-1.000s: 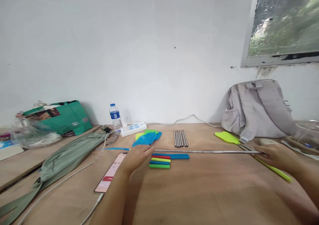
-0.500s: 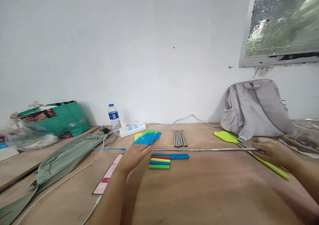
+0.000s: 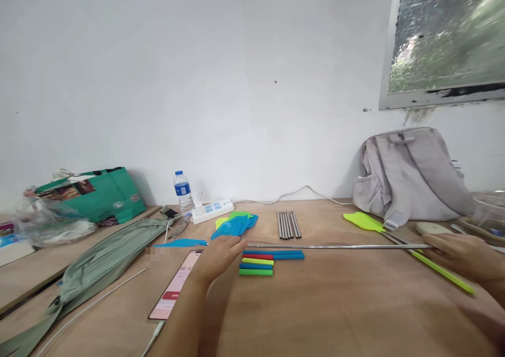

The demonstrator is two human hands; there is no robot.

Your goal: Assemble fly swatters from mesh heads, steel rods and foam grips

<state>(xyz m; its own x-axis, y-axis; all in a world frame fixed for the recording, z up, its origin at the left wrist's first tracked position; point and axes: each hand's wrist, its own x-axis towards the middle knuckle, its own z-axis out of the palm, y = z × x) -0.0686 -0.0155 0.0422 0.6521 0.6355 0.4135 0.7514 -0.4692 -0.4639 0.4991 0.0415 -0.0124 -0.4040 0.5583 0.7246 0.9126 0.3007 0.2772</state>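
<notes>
My left hand (image 3: 221, 258) is closed around the shaft of a fly swatter, close to its flat blue head (image 3: 181, 243), which sticks out to the left. From there the long thin metal rod (image 3: 315, 247) runs nearly level across the table. At its far end my right hand (image 3: 460, 251) grips it with pinched fingers. Just past my left hand lie several blue and green swatter heads (image 3: 232, 226). Below the rod are several coloured tubes (image 3: 256, 262), and behind it a row of metal rods (image 3: 289, 225). A yellow-green swatter (image 3: 363, 220) lies by my right hand.
A phone (image 3: 173, 288) lies by my left forearm. Along the wall stand a power strip (image 3: 213, 211), a water bottle (image 3: 182, 191), a green bag (image 3: 98, 196) and a grey backpack (image 3: 410, 172). A green cloth bag (image 3: 106, 257) and white cables lie at the left.
My right hand has moved a little outward to the right, and more of the rod shows between my hands. The blue head has turned, showing more of its face. The view has shifted slightly.
</notes>
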